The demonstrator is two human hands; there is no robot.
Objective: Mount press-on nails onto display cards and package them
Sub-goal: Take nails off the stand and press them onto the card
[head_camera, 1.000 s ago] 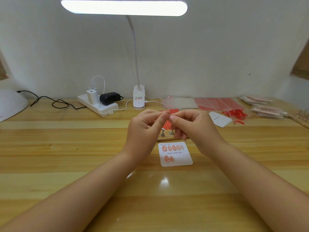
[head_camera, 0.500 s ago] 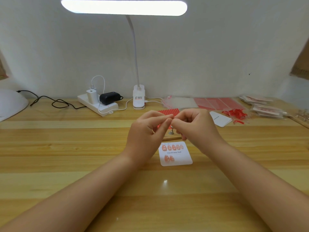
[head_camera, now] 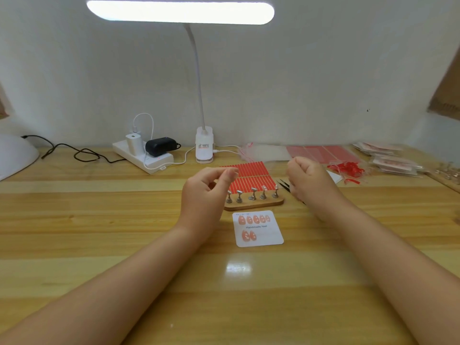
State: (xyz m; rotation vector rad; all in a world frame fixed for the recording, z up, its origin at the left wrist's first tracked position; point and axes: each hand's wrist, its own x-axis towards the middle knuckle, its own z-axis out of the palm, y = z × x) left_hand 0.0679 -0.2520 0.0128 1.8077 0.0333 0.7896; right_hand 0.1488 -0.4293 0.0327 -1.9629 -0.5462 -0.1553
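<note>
A single head-worn wide-angle camera looks forward and down, close over the wooden desk (head_camera: 99, 245), facing the wall.

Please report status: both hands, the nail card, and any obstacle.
Left hand raised, pinching something small; right hand curled, contents unclear. Display card flat on table, seven nails mounted. Wooden nail stand just behind card; nothing blocks it.

Lit desk lamp (head_camera: 180, 12) over wooden table (head_camera: 74, 220), white wall (head_camera: 323, 70).
</note>
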